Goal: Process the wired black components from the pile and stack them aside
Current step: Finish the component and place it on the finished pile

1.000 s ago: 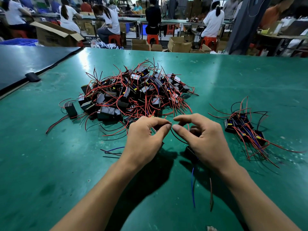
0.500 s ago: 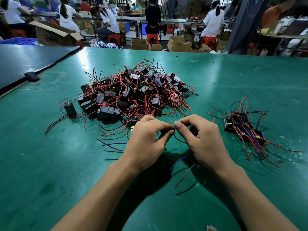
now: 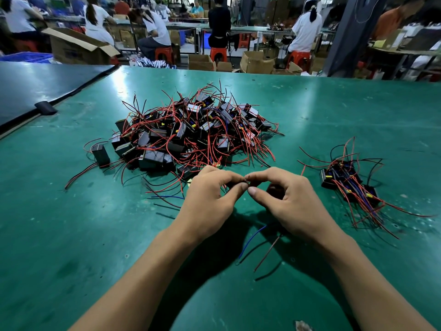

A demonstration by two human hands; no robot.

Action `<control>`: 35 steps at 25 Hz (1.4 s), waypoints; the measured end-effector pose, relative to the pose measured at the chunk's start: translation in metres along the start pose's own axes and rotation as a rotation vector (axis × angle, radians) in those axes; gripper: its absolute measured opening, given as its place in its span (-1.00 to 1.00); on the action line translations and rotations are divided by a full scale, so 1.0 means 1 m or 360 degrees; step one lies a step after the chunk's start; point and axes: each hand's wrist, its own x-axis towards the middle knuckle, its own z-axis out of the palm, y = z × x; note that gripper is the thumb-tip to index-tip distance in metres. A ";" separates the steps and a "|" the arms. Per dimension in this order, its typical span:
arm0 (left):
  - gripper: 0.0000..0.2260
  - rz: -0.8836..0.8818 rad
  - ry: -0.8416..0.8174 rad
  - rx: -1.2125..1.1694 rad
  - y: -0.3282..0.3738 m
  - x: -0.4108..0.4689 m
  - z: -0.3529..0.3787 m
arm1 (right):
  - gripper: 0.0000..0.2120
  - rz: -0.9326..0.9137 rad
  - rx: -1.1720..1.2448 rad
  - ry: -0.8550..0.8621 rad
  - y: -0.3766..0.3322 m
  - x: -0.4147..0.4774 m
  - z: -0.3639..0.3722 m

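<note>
Wired black component under my right hand: it and my left hand pinch the wire tips, best twisted evenly.

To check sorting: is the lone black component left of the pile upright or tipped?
Upright: the lone component stands on end, taller than wide.

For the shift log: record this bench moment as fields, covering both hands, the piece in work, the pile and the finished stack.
left hand: pinches wire ends at fingertips
right hand: pinches the same wire ends; black component under its fingers
loose leads: blue wire and red wire trail below the hands
pile: wired black components, beyond the hands
finished stack: small, right of the hands on the green table
</note>
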 end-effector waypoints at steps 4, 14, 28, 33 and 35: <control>-0.92 -0.0099 -0.0076 -0.0064 -0.002 0.000 -0.003 | -0.76 -0.0089 -0.0026 0.0078 0.004 0.000 0.001; -0.94 -0.0200 -0.0254 -0.0216 -0.003 0.002 -0.008 | -0.88 -0.0243 -0.0026 0.0071 0.002 0.000 0.001; -0.95 -0.0258 -0.0203 -0.0312 0.006 0.001 -0.006 | -0.88 0.0341 0.0324 0.0029 -0.002 0.001 0.001; -0.93 -0.0347 -0.0134 -0.0353 0.007 -0.001 0.000 | -0.89 0.0301 0.0272 0.0054 -0.001 -0.001 0.004; -0.93 -0.0361 -0.0098 -0.0338 0.005 0.000 0.000 | -0.91 0.0275 0.0261 0.0090 -0.003 -0.001 0.004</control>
